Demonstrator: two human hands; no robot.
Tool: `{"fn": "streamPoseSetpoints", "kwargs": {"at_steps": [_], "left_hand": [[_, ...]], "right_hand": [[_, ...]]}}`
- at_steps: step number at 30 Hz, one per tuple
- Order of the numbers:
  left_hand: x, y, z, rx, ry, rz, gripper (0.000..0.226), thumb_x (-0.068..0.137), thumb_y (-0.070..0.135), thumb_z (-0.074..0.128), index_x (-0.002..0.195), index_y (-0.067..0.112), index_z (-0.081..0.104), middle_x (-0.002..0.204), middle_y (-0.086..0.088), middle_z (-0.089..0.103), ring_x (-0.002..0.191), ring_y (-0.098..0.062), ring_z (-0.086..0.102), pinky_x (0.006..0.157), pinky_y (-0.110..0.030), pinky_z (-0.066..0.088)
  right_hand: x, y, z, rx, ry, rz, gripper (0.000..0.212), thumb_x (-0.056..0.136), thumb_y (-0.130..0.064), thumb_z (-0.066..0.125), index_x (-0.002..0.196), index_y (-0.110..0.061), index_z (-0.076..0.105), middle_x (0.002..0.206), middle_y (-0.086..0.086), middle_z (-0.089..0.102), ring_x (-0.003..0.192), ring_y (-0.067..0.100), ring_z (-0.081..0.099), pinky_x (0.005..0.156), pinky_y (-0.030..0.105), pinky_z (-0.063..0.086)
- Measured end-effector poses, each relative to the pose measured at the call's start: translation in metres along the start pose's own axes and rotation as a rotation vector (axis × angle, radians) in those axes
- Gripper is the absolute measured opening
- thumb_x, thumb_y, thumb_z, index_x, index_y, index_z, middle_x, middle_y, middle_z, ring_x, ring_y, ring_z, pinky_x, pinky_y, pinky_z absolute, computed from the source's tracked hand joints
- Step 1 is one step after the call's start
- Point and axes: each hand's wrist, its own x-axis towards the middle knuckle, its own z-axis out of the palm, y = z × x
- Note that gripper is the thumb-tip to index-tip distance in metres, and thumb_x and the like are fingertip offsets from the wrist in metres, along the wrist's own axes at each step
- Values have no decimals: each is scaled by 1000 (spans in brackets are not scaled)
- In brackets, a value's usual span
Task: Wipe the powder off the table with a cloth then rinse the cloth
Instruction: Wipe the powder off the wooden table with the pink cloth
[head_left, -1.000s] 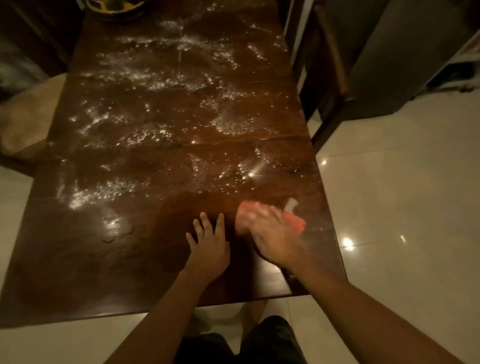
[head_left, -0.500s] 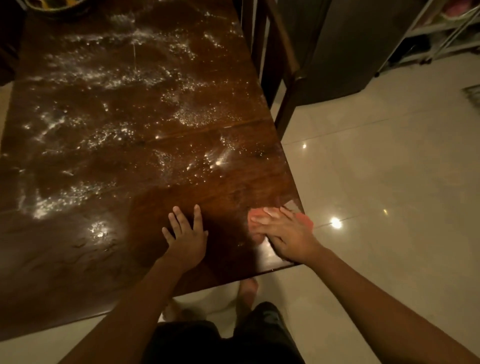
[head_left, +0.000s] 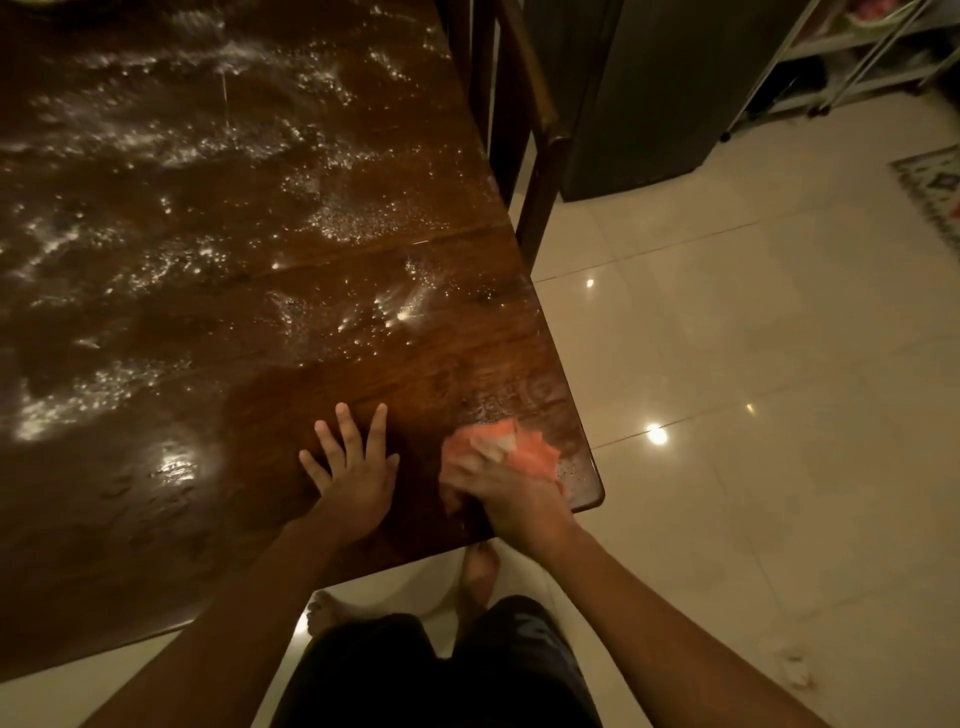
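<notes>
Near desk (head_left: 415, 364) corner, orange cloth (head_left: 524, 452) pressed flat under right hand (head_left: 511, 499), grip on cloth, left hand (head_left: 353, 478) splayed wide, powder (head_left: 234, 145) spread beyond.

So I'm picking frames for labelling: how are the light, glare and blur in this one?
Head view: dim, warm light. Lamp glare on the floor and the table sits close to the powder, so the two are hard to tell apart. The right hand and cloth are motion-blurred; the left hand is sharper. The wide lens bends the table's edges.
</notes>
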Motion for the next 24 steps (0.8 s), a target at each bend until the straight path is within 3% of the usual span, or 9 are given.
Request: {"fn": "streamPoseSetpoints", "kwargs": {"at_steps": [1,4,6,9,13,15,18,21,24], "left_hand": [[0,-1,0,-10,-1,2,60,105,43,20,152,39,-17,157,-10,-34,142,-41,-31,112,-65,-11],[-1,-6,0,-19,7,3,60,104,47,22,150,45,-16,158,-5,-33,144,-37,-29,113,-63,-11],[-3,-11,-1,-19,9,16,60,103,51,22,149,48,-16,159,-3,-33,145,-35,-28,114,-61,-11],[-5,-21,-3,-14,0,48,61,101,56,22,148,52,-17,158,1,-34,145,-32,-28,115,-59,-11],[-5,-27,-1,0,5,68,60,98,62,17,143,57,-22,155,5,-38,145,-29,-31,115,-56,-13],[-4,-27,2,20,15,53,60,96,63,12,141,56,-26,154,4,-40,144,-29,-31,115,-57,-13],[-2,-25,6,30,28,31,60,93,66,8,142,55,-26,153,4,-40,144,-29,-31,115,-58,-13],[-2,-25,7,19,20,27,59,95,65,10,140,57,-27,154,4,-40,145,-30,-30,115,-58,-12],[-2,-26,7,25,28,35,60,87,70,0,138,58,-31,153,5,-41,144,-28,-31,115,-58,-12]], "right_hand": [[20,2,0,-6,27,89,55,84,3,62,125,-34,63,141,-11,54,137,16,44,102,44,52],[58,-10,-5,45,-2,302,46,99,-20,42,139,-42,50,154,-15,43,150,20,25,111,52,38],[46,-18,-2,-45,-100,157,46,99,-25,44,140,-46,46,157,-17,37,150,22,24,101,59,40],[7,0,-15,-171,-157,-23,49,96,-34,46,140,-54,42,158,-23,32,150,15,24,93,56,40],[-8,33,-26,-233,-107,229,44,98,-41,43,140,-57,41,160,-24,27,151,14,19,110,65,28],[17,32,-28,-205,-75,361,43,102,-45,39,143,-57,36,162,-24,21,154,21,7,115,65,16],[61,8,-23,-119,-102,564,45,104,-46,31,148,-56,23,165,-20,12,153,35,-5,111,67,25],[71,-13,-19,-164,-168,437,47,103,-45,30,148,-54,22,165,-16,13,151,40,5,108,68,25],[52,9,-35,-197,-171,359,49,102,-48,32,149,-54,22,162,-22,22,141,27,30,106,56,25]]}}
